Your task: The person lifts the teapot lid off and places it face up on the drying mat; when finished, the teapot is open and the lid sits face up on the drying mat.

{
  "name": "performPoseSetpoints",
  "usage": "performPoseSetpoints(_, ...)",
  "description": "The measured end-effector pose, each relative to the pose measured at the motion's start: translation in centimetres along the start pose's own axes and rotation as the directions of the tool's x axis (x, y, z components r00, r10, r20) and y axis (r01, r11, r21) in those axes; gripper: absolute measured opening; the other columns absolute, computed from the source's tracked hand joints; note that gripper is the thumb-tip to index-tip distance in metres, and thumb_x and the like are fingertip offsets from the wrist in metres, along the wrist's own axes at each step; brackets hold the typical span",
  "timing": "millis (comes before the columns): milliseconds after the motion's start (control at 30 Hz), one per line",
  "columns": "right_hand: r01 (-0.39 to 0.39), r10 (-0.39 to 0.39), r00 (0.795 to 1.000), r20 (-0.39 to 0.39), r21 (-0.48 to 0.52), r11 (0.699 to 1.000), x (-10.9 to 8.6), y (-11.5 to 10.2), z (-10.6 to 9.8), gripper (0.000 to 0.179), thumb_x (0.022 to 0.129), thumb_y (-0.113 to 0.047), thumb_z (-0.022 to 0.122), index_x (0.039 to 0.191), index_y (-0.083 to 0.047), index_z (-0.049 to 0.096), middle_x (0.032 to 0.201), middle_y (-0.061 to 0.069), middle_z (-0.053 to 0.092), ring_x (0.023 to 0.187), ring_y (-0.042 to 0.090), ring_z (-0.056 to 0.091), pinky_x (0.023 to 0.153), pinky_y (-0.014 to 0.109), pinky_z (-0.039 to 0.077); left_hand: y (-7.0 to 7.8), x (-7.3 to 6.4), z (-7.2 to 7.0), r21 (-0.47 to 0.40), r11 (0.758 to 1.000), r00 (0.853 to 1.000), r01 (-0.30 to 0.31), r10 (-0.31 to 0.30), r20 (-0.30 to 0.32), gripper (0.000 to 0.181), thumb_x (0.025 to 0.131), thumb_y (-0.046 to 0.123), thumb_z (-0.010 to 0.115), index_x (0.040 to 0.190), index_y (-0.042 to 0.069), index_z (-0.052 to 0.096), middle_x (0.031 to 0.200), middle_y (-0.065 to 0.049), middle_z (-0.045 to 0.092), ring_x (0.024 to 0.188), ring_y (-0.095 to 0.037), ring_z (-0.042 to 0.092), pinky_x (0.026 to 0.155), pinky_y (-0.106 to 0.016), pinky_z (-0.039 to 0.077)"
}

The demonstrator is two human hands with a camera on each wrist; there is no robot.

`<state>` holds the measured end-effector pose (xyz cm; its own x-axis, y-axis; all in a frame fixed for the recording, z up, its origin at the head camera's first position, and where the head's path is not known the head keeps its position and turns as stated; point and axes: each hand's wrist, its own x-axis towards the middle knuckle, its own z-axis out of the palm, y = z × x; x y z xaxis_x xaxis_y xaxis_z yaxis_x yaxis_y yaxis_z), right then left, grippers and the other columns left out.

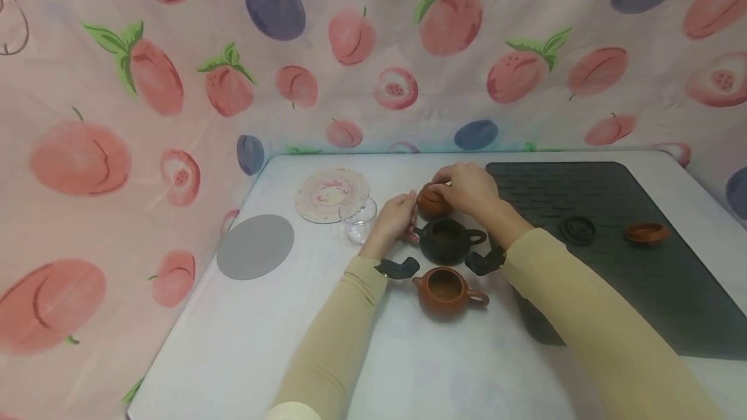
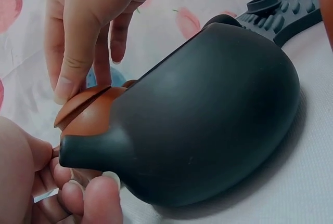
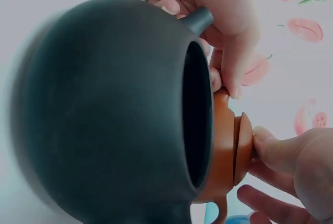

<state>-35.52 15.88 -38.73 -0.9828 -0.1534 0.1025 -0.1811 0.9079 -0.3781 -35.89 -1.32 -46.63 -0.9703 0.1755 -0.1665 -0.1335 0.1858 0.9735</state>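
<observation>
Three small teapots stand in a column on the white table. At the far end is a reddish-brown teapot [image 1: 430, 210], its lid [image 3: 243, 148] tilted, with a dark gap along one side. My right hand [image 1: 471, 190] pinches the lid's knob from above. My left hand [image 1: 397, 218] pinches this teapot's spout between thumb and fingers. Just in front of both hands stands a black teapot [image 2: 208, 115] without a lid, which hides much of the brown one in the wrist views. Nearest me sits a second reddish-brown teapot [image 1: 441, 303], also lidless.
A dark ridged mat [image 1: 554, 190] covers the right side, bearing a black lid [image 1: 578, 230] and a brown lid [image 1: 646, 233]. Left of my hands are a clear glass cup [image 1: 357, 214], a round patterned mat [image 1: 315, 194] and a grey disc [image 1: 257, 248]. A fruit-print cloth [image 1: 385, 128] hangs behind.
</observation>
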Motion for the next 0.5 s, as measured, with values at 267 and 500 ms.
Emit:
performPoseSetpoints(267, 0.036, -0.031, 0.998, -0.056, 0.082, 0.996, -0.3, 0.7, 0.1, 0.024, 0.1, -0.032, 0.07, 0.116, -0.017, 0.077, 0.117, 0.009, 0.073, 0.107, 0.033, 0.064, 0.087, 0.053, 0.053, 0.1, -0.2, 0.0, -0.007, 1.0, 1.0, -0.011, 0.011, 0.002, 0.047, 0.11, 0.044, 0.044, 0.088, 0.004, 0.055, 0.067, -0.002, 0.05, 0.053, -0.014, 0.049, 0.047, -0.03, 0.055)
performPoseSetpoints(500, 0.054, -0.035, 0.993, -0.114, 0.161, 0.986, -0.7, 1.4, 0.2, 0.027, 0.099, -0.034, 0.071, 0.115, -0.012, 0.077, 0.108, 0.007, 0.075, 0.101, 0.03, 0.068, 0.083, 0.049, 0.057, -0.1, 0.0, 0.0, 0.001, 1.0, 1.0, -0.021, 0.021, 0.002, 0.047, 0.11, 0.042, 0.043, 0.088, 0.003, 0.055, 0.066, -0.002, 0.05, 0.052, -0.014, 0.049, 0.046, -0.031, 0.055)
